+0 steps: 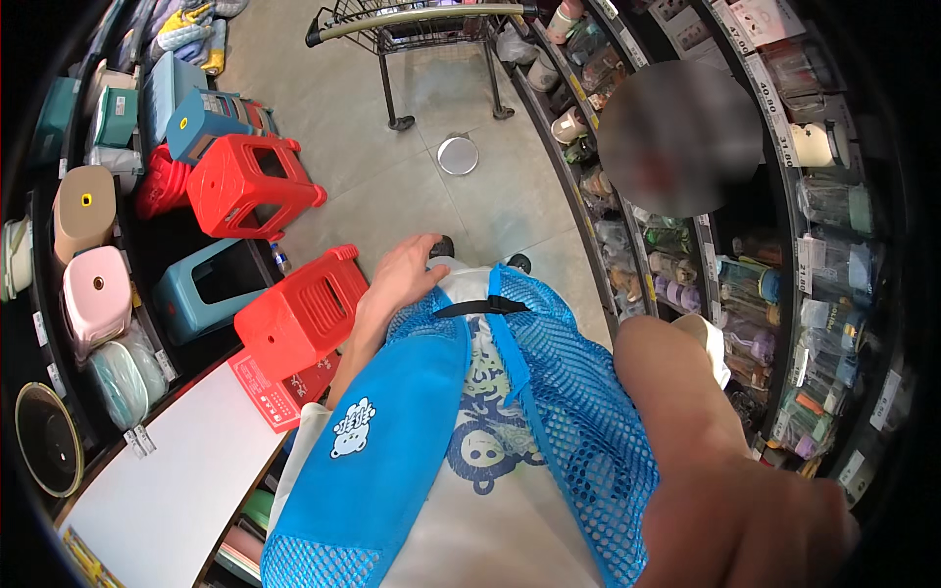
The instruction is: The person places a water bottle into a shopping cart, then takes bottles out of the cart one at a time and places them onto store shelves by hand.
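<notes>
My left hand (403, 275) hangs in front of my waist by the edge of a blue mesh vest (382, 434), fingers stretched forward and thumb apart, with nothing seen in it. Close to the camera at lower right is my right hand (750, 525), blurred, its fingers bent out of sight; what it may hold cannot be made out. A black buckle strap (481, 306) joins the two vest halves over a pale printed shirt (492, 448). Left of my left hand, a red plastic stool (294, 316) lies on its side, near another red stool (246, 187).
A wire shopping cart (434, 26) stands ahead on the tiled floor (367, 198), with a round silvery disc (458, 155) nearer me. Shelves at right hold bottles and cups (816, 143); a blurred patch covers part. Left shelves carry bins (84, 213) beside a white board (176, 470).
</notes>
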{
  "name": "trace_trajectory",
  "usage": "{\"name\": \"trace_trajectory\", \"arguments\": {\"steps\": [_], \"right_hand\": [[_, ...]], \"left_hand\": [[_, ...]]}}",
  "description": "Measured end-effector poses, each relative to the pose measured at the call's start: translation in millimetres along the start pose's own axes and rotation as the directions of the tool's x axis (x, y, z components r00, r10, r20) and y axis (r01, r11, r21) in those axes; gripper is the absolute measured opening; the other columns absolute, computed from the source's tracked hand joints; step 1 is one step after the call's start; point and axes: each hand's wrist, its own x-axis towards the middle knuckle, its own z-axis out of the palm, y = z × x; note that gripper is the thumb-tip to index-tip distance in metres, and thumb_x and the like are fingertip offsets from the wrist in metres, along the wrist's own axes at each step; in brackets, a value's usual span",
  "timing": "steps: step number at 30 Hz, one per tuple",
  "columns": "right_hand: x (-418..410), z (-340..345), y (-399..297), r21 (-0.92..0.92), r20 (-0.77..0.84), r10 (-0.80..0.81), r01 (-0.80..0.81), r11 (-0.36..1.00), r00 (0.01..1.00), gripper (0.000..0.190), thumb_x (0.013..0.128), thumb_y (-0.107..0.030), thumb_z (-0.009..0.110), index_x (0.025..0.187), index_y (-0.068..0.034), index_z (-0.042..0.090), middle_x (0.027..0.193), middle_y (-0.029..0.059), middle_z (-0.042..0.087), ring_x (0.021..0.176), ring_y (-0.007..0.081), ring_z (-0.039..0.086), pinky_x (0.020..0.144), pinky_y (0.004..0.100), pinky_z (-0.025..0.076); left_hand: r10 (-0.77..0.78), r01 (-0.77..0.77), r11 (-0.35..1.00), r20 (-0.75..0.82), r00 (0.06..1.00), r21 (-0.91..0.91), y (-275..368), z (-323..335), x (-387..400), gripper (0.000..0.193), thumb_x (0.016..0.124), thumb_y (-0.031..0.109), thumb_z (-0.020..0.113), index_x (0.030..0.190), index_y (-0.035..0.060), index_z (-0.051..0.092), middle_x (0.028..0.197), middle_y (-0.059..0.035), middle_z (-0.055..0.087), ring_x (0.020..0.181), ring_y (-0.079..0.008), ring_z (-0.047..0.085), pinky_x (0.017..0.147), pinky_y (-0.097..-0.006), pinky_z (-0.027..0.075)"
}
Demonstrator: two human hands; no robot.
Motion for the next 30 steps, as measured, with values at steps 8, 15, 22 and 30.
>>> {"name": "trace_trajectory", "arguments": {"steps": [8,15,22,30], "right_hand": [[-54,-23,-35,0.086,-0.003,-0.078,0.078,0.993,0.997,0.055,0.093,-0.049,0.047,0.112,0.001,0.06,0.109,0.024,0.06,0.098,0.0357,0.06,0.087,0.0463,0.046],[-123,-36,-68,0.147,-0.049,-0.124,0.13,0.98,0.991,0.056,0.093,-0.049,0.045,0.113,0.001,0.06,0.11,0.0244,0.06,0.099,0.0361,0.059,0.088,0.047,0.045],[-115,-56,-52,0.033,-0.198,-0.091,0.1,0.994,0.976,0.056,0.094,-0.049,0.043,0.114,0.001,0.059,0.111,0.0248,0.059,0.1,0.0366,0.059,0.089,0.0476,0.045],[-151,-88,-52,0.047,-0.226,-0.155,0.17,0.984,0.962,0.057,0.095,-0.049,0.041,0.115,0.001,0.058,0.113,0.0253,0.058,0.101,0.0371,0.058,0.091,0.0483,0.044]], "left_hand": [[0.11,-0.11,0.992,0.004,0.994,0.066,13,14,13,0.05,0.081,0.026,0.064,0.125,0.005,0.053,0.121,-0.0194,0.058,0.112,-0.0371,0.055,0.095,-0.0439,0.044],[0.084,-0.084,0.996,0.025,0.996,0.003,14,18,8,0.05,0.081,0.026,0.064,0.126,0.0053,0.053,0.122,-0.0189,0.058,0.113,-0.0369,0.054,0.095,-0.0428,0.044],[0.074,-0.073,0.995,-0.024,0.997,0.068,17,9,-7,0.052,0.081,0.025,0.064,0.126,0.0021,0.052,0.12,-0.0198,0.059,0.109,-0.0374,0.058,0.091,-0.0434,0.047],[0.01,-0.01,0.999,-0.012,1.0,0.049,4,15,-13,0.051,0.08,0.024,0.065,0.125,0.0025,0.053,0.123,-0.0198,0.057,0.108,-0.0359,0.058,0.092,-0.0412,0.046]]}}
